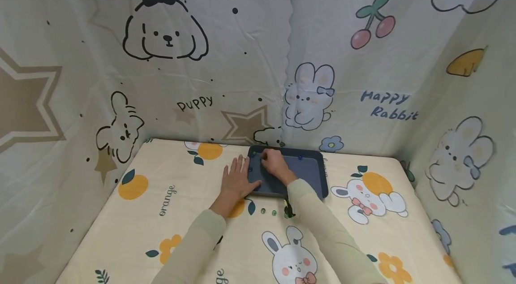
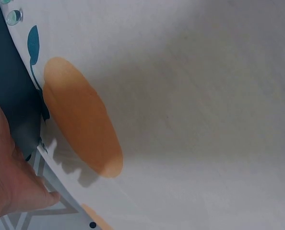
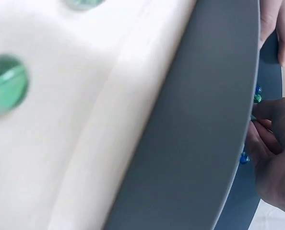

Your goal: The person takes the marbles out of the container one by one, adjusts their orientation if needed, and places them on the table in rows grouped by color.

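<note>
A dark blue-grey rectangular tray (image 1: pixel 325 181) lies at the back of the bed-like surface. Inside it are a green marble (image 1: pixel 254 153) and a blue marble (image 1: pixel 250 169) near the left wall, and another blue marble (image 1: pixel 300 157) by the far wall. My left hand (image 1: pixel 235 181) rests at the tray's left edge, fingers straight and thumb spread over the near corner. Over the tray's left part, my right hand (image 1: pixel 275 164) pinches a small green marble (image 3: pixel 253 117), mostly hidden by thumb and fingertips. Green marbles (image 3: pixel 7 84) lie on the cloth before the tray.
The surface wears a cream cloth (image 1: pixel 133 230) printed with oranges and rabbits. Printed curtains (image 1: pixel 250 51) hang right behind the tray and along both sides. A small dark item (image 1: pixel 288 208) beside the right sleeve cannot be made out.
</note>
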{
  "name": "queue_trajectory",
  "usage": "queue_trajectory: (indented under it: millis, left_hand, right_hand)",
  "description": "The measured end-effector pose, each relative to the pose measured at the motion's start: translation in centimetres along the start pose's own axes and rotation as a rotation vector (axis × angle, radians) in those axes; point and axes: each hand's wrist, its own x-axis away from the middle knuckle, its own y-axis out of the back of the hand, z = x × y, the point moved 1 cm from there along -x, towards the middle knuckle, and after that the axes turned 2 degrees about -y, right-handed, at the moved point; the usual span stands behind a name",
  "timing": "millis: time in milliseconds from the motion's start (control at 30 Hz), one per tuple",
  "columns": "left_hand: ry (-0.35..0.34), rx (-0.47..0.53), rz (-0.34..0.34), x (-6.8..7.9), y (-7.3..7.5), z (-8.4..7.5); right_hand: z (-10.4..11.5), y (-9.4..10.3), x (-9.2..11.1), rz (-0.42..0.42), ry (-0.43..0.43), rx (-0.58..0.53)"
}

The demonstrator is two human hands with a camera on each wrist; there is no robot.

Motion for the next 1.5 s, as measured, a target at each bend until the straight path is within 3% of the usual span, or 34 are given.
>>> queue_trajectory:
  millis: [333, 667, 933, 1500]
  left_hand:
    - [0.002, -0.014, 0.014, 0.1, 0.3, 0.3]
    - [0.005, -0.065, 0.032, 0.2, 0.7, -0.4]
    - [0.013, -0.093, 0.037, -0.1, 0.6, -0.5]
    - [0.023, -0.064, 0.042, 0.2, 0.7, -0.6]
  right_hand:
    - [-1.2, 2.3, 1.6, -0.064, 0.051, -0.044]
    - [-2.9, 5.3, 4.5, -0.061, 0.055, -0.089]
    - [-3.7, 7.3, 6.9, -0.066, 0.114, -0.153]
    - [-5.0, 7.8, 13.7, -0.068, 0.152, -0.205]
